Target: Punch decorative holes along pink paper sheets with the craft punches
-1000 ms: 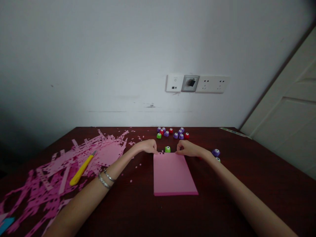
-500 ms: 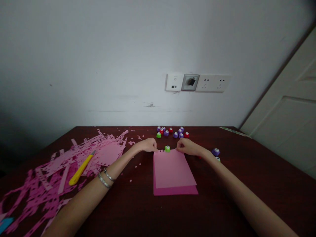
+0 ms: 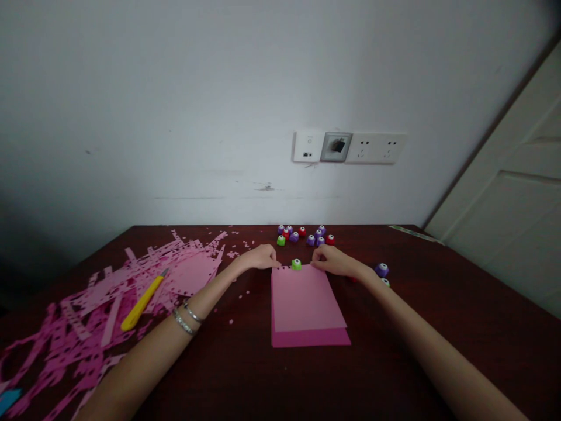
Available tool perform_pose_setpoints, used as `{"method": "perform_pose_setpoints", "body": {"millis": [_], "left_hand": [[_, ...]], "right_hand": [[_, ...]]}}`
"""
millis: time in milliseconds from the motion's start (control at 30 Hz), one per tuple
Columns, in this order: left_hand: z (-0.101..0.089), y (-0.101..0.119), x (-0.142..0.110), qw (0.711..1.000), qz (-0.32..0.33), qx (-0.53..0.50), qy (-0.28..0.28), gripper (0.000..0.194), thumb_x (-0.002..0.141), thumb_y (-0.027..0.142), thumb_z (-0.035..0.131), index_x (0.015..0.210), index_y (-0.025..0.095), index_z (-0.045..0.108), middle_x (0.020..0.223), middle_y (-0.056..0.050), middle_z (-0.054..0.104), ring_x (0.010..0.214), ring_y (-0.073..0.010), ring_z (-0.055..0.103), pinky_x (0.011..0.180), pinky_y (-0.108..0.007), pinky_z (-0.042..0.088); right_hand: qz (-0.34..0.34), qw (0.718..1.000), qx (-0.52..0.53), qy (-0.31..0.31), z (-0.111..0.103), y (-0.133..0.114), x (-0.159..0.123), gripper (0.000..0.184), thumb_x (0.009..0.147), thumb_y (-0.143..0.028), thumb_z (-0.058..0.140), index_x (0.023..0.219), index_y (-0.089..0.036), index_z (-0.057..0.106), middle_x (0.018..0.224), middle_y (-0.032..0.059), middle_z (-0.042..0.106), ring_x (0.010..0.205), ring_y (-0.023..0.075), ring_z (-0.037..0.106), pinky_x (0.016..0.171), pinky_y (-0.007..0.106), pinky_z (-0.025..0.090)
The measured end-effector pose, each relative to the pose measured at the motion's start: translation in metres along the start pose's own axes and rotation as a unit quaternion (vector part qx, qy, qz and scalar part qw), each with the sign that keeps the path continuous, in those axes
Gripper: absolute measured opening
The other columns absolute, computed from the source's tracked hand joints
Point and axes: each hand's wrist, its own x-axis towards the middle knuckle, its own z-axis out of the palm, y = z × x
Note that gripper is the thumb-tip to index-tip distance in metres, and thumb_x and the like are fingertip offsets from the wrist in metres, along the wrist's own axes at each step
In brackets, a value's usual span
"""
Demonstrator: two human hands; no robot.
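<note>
Two pink sheets of paper lie one over the other in front of me: a lighter pink sheet (image 3: 307,301) on top and a darker pink sheet (image 3: 311,338) showing along its lower and left edges. My left hand (image 3: 262,257) pinches the far left corner of the paper, beside a short row of small punched holes. At the far right corner my right hand (image 3: 329,259) is closed on the edge, fingertips together. Between the hands a small green craft punch (image 3: 296,265) sits at the far edge of the paper, with neither hand touching it.
Behind the paper stand several purple, red and green craft punches (image 3: 311,240); a purple punch (image 3: 381,270) and others lie by my right forearm. On the left are punched pink scraps (image 3: 87,316), a yellow craft knife (image 3: 142,304) and a blue object (image 3: 9,400). A wall (image 3: 219,117) rises behind.
</note>
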Motion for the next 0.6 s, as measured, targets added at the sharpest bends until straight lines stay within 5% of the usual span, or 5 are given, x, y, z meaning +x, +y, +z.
{"method": "perform_pose_setpoints", "body": {"millis": [233, 400, 600], "left_hand": [[-0.011, 0.005, -0.002, 0.994, -0.004, 0.014, 0.106, 0.037, 0.077, 0.046, 0.048, 0.058, 0.015, 0.054, 0.055, 0.0, 0.051, 0.052, -0.0107, 0.044, 0.049, -0.024, 0.028], [-0.016, 0.016, 0.003, 0.993, 0.027, -0.044, 0.108, 0.045, 0.077, 0.053, 0.047, 0.053, 0.015, 0.054, 0.048, 0.001, 0.046, 0.047, -0.0089, 0.04, 0.046, -0.023, 0.027], [-0.013, 0.025, 0.017, 0.988, -0.025, -0.151, -0.004, 0.051, 0.068, 0.064, 0.054, 0.057, 0.015, 0.056, 0.044, 0.003, 0.04, 0.04, -0.0068, 0.035, 0.04, -0.021, 0.025]], "right_hand": [[0.04, 0.995, -0.002, 0.095, -0.013, -0.021, -0.002, 0.032, 0.08, -0.043, 0.05, 0.065, -0.016, 0.055, 0.063, 0.0027, 0.058, 0.056, 0.0119, 0.049, 0.051, 0.023, 0.034], [0.112, 0.988, 0.101, -0.046, -0.011, -0.034, 0.009, 0.049, 0.078, -0.055, 0.048, 0.052, -0.014, 0.053, 0.046, 0.0011, 0.052, 0.039, 0.0076, 0.043, 0.041, 0.021, 0.031], [0.172, 0.962, 0.161, -0.137, -0.005, -0.027, 0.029, 0.054, 0.069, -0.063, 0.056, 0.054, -0.011, 0.059, 0.045, 0.0009, 0.052, 0.036, 0.0053, 0.04, 0.035, 0.019, 0.027]]}}
